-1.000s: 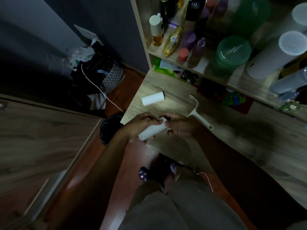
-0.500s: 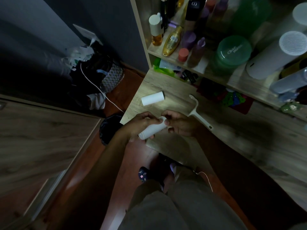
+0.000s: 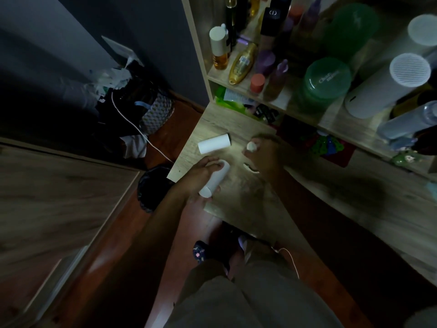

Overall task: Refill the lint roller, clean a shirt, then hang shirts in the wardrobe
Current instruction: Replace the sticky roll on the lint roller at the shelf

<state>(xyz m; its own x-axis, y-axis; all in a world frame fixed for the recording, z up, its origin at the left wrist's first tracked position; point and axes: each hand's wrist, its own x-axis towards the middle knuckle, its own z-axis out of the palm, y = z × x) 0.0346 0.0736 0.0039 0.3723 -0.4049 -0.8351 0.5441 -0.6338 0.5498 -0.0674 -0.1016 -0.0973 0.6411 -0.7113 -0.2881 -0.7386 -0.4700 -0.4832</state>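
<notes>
I am gripping the roll (image 3: 214, 179) in my left hand (image 3: 198, 177); my right hand (image 3: 261, 152) is closing on the handle (image 3: 251, 146), to be slid straight in.

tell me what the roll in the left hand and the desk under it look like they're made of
The roll in the left hand looks like matte white paper wound on a hollow core: flat, unshiny surface, open round end. It could be thin plastic; the dim light leaves that open. The desk looks like light wood-grain laminate or veneer over board: printed-looking grain streaks, smooth low sheen, straight thin edge.
</notes>
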